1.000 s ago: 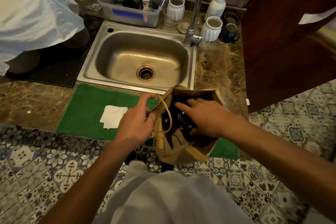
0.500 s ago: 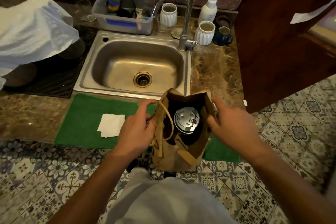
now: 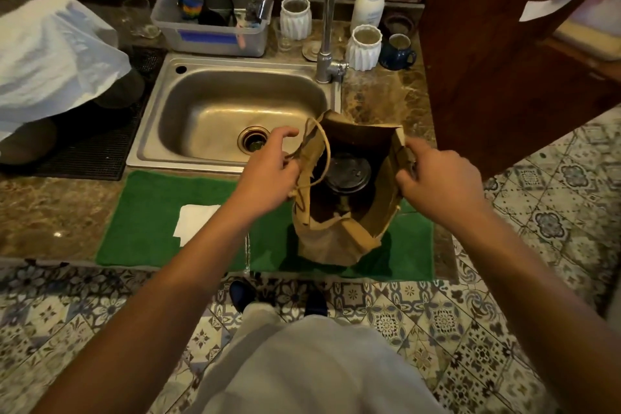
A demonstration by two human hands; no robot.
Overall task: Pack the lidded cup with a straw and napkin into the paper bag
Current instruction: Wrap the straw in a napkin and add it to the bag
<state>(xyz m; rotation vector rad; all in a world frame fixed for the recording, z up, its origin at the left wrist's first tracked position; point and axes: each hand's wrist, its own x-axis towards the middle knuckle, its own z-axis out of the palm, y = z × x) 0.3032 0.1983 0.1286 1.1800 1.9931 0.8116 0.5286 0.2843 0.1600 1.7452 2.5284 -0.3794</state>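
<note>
Cup, bag and napkin all sit at the front of a marbled brown bench, where a steel sink lies behind a green mat spread along the near edge. On the right part of that mat stands the brown paper bag, upright and leaning a little, its mouth pulled wide. The left hand is clenched on the bag's left rim, next to the loop of its cord handle; the right hand pinches the right rim, and together they spread the opening. Deep inside the bag sits the lidded cup, upright as far as can be told, only its round lid showing from above. Whether a straw is in the bag cannot be told; a thin clear stick-like shape lies on the mat near the front edge, and it may be the straw. The white napkin lies folded on the mat to the left of the bag, partly hidden by the left forearm and well apart from the opening.

By my reading, the cup step is done and the bag is being held open for the rest. The next move calls for one hand to let go of the rim, pick up the napkin or straw, and slip it in beside the cup while the other hand keeps the mouth open and the bag steady.
</note>
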